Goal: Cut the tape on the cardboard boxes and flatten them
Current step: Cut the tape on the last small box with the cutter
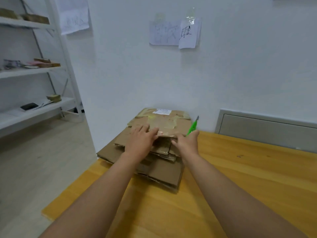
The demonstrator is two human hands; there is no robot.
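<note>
Top flattened box (161,122), tape strips and label still on it, sitting on the stack of flattened cardboard (154,162) at the far-left corner of the wooden surface (240,177), hard against the wall. Left hand (139,140) spread flat, palm down on the near edge, nothing in its grip; right hand (187,143) closed round the green utility knife (193,126), blade up and pointing away, fingers tucked under the same edge. Best done by pressing evenly with the left palm, squaring edges to the stack, and keeping the blade clear of the left fingers — probably worth retracting first.
</note>
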